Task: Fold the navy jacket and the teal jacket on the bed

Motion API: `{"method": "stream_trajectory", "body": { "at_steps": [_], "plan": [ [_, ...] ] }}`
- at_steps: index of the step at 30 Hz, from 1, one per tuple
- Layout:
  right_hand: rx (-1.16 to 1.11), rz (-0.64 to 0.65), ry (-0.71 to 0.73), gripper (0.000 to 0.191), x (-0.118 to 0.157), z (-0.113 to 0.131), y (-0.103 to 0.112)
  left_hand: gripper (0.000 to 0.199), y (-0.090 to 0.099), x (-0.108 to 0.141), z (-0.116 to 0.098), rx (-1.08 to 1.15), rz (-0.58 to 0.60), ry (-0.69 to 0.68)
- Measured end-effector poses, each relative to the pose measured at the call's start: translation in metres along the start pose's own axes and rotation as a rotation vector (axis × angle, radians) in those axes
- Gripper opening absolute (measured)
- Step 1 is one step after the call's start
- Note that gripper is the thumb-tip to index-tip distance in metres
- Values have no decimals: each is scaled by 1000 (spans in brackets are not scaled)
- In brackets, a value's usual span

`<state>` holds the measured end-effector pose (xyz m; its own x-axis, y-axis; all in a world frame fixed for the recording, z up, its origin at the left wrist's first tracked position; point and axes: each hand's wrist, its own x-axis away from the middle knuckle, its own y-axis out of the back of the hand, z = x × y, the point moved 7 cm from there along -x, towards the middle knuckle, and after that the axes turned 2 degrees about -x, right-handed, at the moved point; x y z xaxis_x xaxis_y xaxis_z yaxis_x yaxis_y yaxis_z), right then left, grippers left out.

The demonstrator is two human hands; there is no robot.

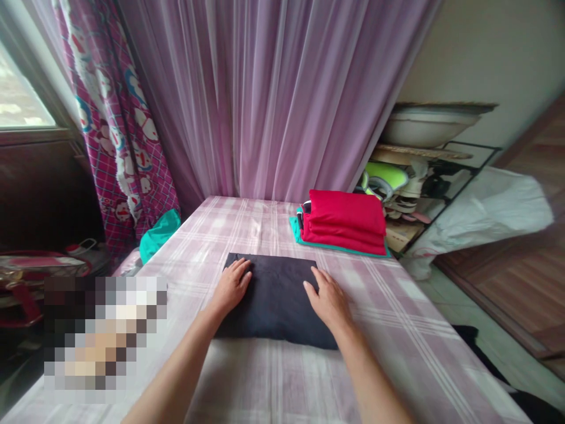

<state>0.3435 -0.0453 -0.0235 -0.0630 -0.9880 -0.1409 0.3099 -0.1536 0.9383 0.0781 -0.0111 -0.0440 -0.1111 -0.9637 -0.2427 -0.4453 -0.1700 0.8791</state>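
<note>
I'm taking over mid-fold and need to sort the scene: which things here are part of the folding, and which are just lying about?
In the work:
- dark folded cloth, flat on the table
- left hand and right hand, both pressed flat on it
- stack of folded red clothes, likely already finished

Lying about:
- teal cloth off the table's left edge
- shoe rack
- basin
- curtains

- Soft daylight enters from a window (24, 100) at upper left, overexposed to near white.
- A sheer curtain (273, 94) glows pale violet, lending the table (397, 330) a pink cast.
- Shadows stay faint; the lower left corner falls dark.
- Wide-angle distortion bends the right edge, smearing a white bag (498, 206) and the wooden door (529, 247).
- A pixelated block (103, 338) masks part of the lower left.
- The centre is reasonably sharp.
</note>
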Motion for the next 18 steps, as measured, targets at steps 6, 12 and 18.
{"method": "stream_trajectory", "body": {
  "at_steps": [6,12,18],
  "plan": [
    [-115,255,-266,56,23,-56,-10,51,26,29,56,-36,67,240],
    [-355,338,-244,45,22,-60,-22,49,28,35,72,-18,268,390],
    [-463,182,-233,39,23,-51,-27,31,26,29,69,13,240,404]
  ]
}}
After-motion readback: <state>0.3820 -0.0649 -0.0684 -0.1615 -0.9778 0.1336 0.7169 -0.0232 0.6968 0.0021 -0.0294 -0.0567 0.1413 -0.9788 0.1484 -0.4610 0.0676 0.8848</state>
